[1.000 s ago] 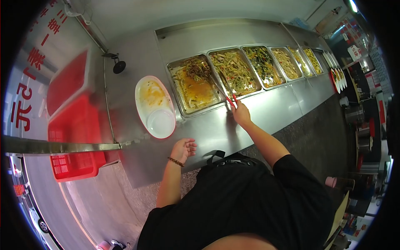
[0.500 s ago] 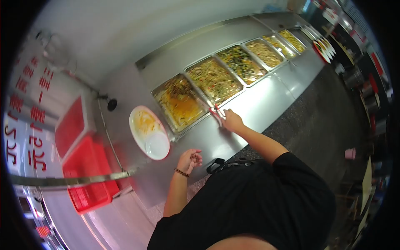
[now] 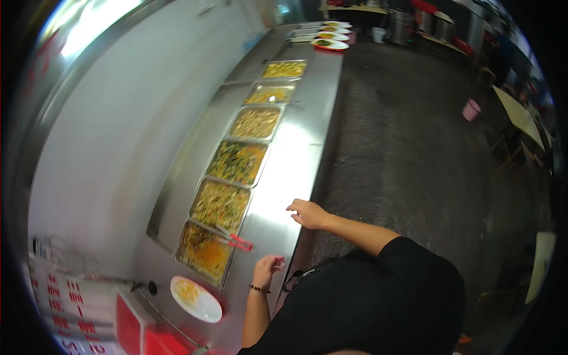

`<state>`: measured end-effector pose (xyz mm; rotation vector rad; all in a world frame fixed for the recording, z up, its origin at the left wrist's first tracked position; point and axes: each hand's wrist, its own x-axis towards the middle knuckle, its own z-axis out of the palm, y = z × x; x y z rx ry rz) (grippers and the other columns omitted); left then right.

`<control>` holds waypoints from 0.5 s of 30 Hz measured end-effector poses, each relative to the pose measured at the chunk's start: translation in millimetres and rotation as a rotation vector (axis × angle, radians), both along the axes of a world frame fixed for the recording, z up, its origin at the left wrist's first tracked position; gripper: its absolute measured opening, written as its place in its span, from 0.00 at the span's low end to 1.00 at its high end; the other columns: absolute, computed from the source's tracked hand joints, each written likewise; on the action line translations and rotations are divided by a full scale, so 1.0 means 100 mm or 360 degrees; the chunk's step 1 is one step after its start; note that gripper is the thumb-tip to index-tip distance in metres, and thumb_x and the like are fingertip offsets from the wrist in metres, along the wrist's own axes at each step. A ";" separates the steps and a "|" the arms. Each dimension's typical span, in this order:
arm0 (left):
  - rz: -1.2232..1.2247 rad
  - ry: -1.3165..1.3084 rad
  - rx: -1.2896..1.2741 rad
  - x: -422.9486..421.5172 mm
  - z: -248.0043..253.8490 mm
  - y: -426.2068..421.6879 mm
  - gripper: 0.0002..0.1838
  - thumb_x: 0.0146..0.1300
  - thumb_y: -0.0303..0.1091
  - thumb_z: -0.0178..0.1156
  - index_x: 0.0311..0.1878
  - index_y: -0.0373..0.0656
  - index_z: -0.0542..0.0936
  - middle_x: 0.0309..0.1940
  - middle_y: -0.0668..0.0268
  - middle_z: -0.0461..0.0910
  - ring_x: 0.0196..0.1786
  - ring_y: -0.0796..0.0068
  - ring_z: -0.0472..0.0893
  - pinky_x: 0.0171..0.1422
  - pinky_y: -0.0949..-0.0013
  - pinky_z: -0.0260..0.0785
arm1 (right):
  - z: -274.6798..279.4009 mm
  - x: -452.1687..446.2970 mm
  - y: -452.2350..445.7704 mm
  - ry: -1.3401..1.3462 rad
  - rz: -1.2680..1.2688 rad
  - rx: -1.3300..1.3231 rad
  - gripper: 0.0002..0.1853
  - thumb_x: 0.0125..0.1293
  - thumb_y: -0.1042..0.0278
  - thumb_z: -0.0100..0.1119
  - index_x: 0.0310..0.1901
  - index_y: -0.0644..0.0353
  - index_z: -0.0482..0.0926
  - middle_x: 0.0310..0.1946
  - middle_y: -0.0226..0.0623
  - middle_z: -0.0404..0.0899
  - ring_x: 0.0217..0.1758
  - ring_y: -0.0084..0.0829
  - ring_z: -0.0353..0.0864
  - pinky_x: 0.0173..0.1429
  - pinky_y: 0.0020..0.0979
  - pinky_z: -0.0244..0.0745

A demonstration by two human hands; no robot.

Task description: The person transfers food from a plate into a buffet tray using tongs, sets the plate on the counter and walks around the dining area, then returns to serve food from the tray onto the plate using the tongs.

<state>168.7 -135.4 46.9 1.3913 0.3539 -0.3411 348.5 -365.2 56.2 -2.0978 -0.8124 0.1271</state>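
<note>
Red-handled tongs (image 3: 239,242) lie across the edge of the nearest food tray (image 3: 228,269), their handles over the steel counter. My right hand (image 3: 307,213) is above the counter's edge, away from the tongs, empty and with its fingers apart. My left hand (image 3: 268,272), a beaded bracelet on its wrist, hovers by the handles with loosely bent fingers and nothing visible in them. An oval white plate (image 3: 204,307) with orange sauce and food remnants sits beside the nearest tray. Beyond that tray comes a tray of shredded vegetables (image 3: 220,204).
Further along the steel counter (image 3: 307,127) are a tray of greens (image 3: 236,163) and several more food trays. Filled oval plates (image 3: 330,45) stand at its far end. A red bin (image 3: 163,343) is at lower left. A pink bucket (image 3: 471,110) stands on the dark floor.
My right hand has let go of the tongs, which now rest on the tray. The view has turned right along the counter, and my right hand has moved off to the counter's edge.
</note>
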 end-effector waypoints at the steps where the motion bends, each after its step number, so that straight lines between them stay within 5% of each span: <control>1: -0.0073 0.0001 0.0012 0.13 0.01 -0.15 0.14 0.72 0.35 0.50 0.44 0.34 0.80 0.39 0.59 0.83 0.39 0.70 0.83 0.43 0.70 0.75 | -0.05 0.03 -0.21 -0.0152 -0.0021 0.0127 0.12 0.61 0.73 0.58 0.47 0.63 0.81 0.41 0.44 0.79 0.43 0.43 0.81 0.50 0.39 0.76; 6: -0.0330 0.0087 0.0024 0.77 0.13 -1.13 0.14 0.69 0.25 0.52 0.56 0.38 0.76 0.51 0.61 0.80 0.41 0.73 0.84 0.43 0.72 0.75 | -0.07 0.10 -1.44 0.0057 -0.0151 0.0216 0.08 0.57 0.78 0.52 0.34 0.61 0.82 0.30 0.41 0.82 0.37 0.41 0.83 0.44 0.39 0.77; 15: -0.1112 -0.0078 0.0225 1.73 -0.07 -2.87 0.14 0.75 0.34 0.48 0.56 0.37 0.74 0.45 0.60 0.82 0.40 0.71 0.84 0.45 0.69 0.77 | 0.00 -0.22 -3.34 0.0215 -0.0732 0.0081 0.08 0.55 0.73 0.52 0.26 0.57 0.82 0.23 0.41 0.82 0.29 0.42 0.83 0.36 0.40 0.76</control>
